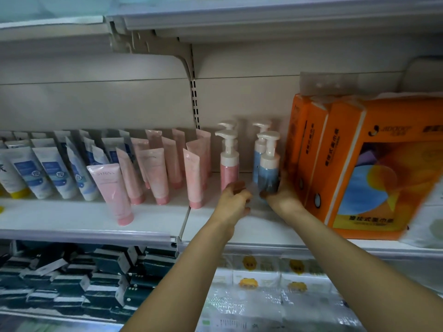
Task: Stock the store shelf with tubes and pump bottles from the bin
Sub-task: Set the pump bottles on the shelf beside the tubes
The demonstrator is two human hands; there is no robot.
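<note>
Blue pump bottle (269, 168) gripped by right hand (281, 195), orange tissue pack (359, 164) crowding its right; left hand (233, 200) clasps pink pump bottle (229, 166).

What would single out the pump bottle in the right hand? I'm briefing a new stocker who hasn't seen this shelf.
Find the big orange tissue pack on the right of the middle shelf. Directly left of it stand two blue pump bottles, one behind the other. The front blue pump bottle, gripped at its base by the right hand, is the one; the pink bottles stand further left.

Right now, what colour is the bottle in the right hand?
Blue bottle with a white pump, held by the right hand; head view.
</note>
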